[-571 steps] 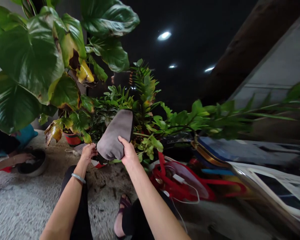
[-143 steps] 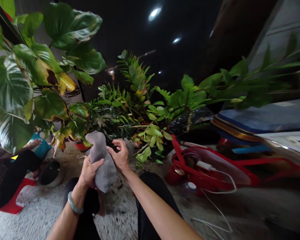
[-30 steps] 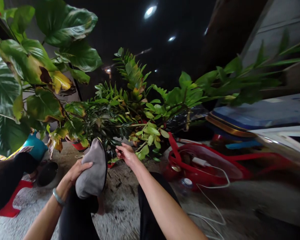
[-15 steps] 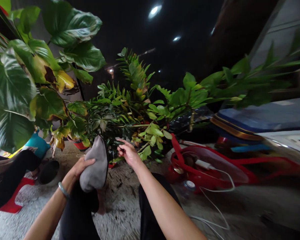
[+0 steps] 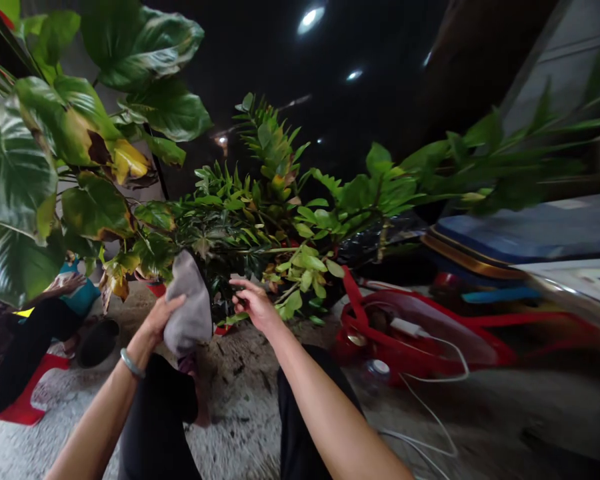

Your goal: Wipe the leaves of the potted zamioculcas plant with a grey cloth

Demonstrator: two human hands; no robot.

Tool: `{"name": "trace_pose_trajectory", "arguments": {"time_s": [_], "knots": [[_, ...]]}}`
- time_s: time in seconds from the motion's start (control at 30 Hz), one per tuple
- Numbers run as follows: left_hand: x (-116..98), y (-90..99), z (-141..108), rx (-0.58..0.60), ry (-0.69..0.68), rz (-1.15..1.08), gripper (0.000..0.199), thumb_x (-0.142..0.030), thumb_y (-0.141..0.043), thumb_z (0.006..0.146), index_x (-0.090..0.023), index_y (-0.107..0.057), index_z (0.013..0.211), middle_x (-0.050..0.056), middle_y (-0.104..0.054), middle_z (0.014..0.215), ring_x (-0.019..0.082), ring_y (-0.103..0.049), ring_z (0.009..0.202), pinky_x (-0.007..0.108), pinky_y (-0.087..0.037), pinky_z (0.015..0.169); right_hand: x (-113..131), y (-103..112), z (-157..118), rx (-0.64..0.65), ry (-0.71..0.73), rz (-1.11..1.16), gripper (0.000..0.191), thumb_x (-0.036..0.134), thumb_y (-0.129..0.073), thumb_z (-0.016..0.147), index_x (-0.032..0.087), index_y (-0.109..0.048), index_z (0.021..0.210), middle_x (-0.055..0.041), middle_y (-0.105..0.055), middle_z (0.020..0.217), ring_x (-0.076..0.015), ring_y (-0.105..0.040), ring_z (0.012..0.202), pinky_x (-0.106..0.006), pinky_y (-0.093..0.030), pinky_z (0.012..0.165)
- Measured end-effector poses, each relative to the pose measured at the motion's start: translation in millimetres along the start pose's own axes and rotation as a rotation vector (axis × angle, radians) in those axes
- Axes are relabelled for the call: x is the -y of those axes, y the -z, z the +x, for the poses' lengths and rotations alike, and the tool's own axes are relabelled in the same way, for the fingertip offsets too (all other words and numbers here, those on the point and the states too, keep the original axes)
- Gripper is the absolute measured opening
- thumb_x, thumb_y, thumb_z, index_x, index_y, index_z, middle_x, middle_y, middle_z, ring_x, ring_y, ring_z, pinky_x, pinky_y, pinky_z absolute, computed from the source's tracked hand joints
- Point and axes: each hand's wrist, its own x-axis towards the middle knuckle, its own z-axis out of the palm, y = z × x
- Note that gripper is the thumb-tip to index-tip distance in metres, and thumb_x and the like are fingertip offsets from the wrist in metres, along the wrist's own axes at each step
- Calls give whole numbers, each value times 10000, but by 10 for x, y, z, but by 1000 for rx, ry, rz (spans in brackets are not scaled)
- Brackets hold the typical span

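My left hand (image 5: 163,316) is closed on the left side of a soft grey fabric piece (image 5: 190,313), thumb on its near face. The piece stands upright, narrow at the top and fuller below, a little like a shoe upper; its far side is hidden. To the right of it, my right hand (image 5: 256,303) is raised with its fingers curled and the index finger partly extended. Something small may be pinched at the fingertips, too small to make out. This hand is apart from the grey piece, in front of the leafy potted plants (image 5: 307,267).
A large-leaved plant (image 5: 95,207) hangs over the left. Beyond my left arm are a dark bowl (image 5: 98,344), a red stool (image 5: 30,393) and another person's leg (image 5: 35,340). To the right lie a red bag (image 5: 360,327), a white cable (image 5: 435,417) and a bottle (image 5: 379,370).
The left hand has lifted the grey piece slightly and turned it, so the dark edge along its right side shows less. The right hand has hardly moved. The other person's hand now shows at left.
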Motion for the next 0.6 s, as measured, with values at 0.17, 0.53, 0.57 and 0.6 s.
{"name": "trace_pose_trajectory", "arguments": {"time_s": [0.17,0.53,0.57,0.6], "knots": [[-89,41,-361,107,38,60,523,-443,-925,610,-143,-778,1013,92,-804,900,273,-741,800,351,-589,753,25,40,-4,13,14,60,373,249,-649,579,194,-700,945,45,-606,509,-103,-451,404,-248,-391,466],[-117,-86,9,97,-31,238,449,-439,-880,638,-138,-767,950,72,-792,878,237,-716,785,351,-579,770,-5,43,8,24,-10,127,387,229,-668,588,199,-694,973,57,-614,532,-97,-462,398,-256,-426,467],[-14,-26,-69,198,33,284,429,-441,-872,651,-150,-777,952,70,-794,897,243,-719,810,358,-578,789,-8,70,18,2,-16,136,379,222,-662,585,194,-689,962,56,-614,529,-99,-465,396,-257,-432,462],[41,34,-150,278,79,312,419,-440,-869,657,-159,-786,956,66,-794,899,244,-718,816,364,-576,801,-11,93,27,-20,-23,145,373,218,-657,585,191,-683,957,55,-613,524,-101,-466,393,-257,-437,457]]}}
